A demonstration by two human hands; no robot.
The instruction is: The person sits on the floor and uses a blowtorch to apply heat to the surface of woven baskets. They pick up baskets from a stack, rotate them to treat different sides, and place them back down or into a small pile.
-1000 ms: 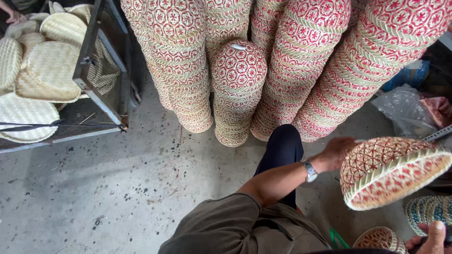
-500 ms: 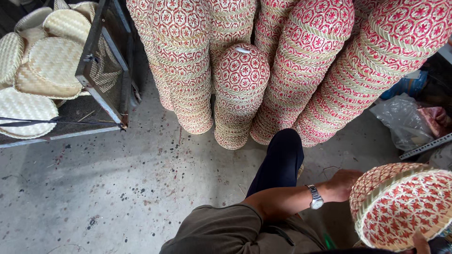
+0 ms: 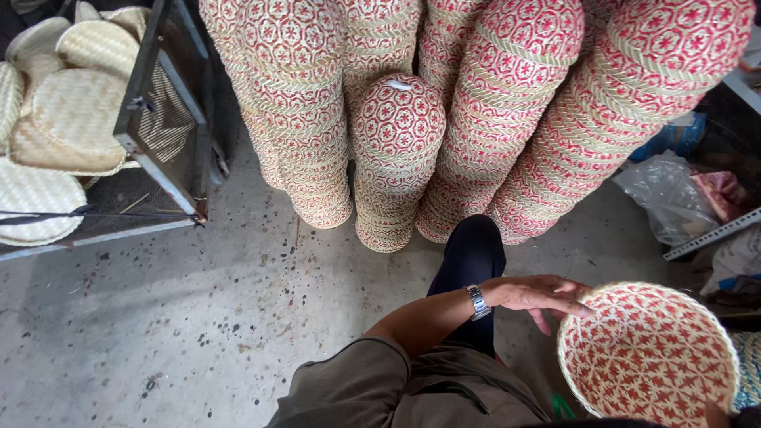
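A round woven basket point(image 3: 648, 357) with a red and straw flower pattern is held low at the right, its open inside facing up at me. My left hand point(image 3: 535, 293), with a metal watch on the wrist, reaches across my body. Its fingers are spread and its fingertips rest on the basket's near rim. Only a sliver of my right hand point(image 3: 717, 414) shows at the bottom edge, under the basket's far side, where it holds the basket. My dark trouser leg point(image 3: 472, 261) points toward the basket stacks.
Tall leaning stacks of matching red-patterned baskets point(image 3: 396, 150) fill the floor ahead. A metal rack point(image 3: 162, 119) at the left holds pale flat woven trays point(image 3: 75, 119). Clear plastic bags point(image 3: 670, 198) and a metal bar lie at the right. The floor is bare concrete point(image 3: 182, 317).
The basket has come down and toward me and has turned from side-on to open side up. My left hand has loosened from gripping its rim to resting fingertips on it.
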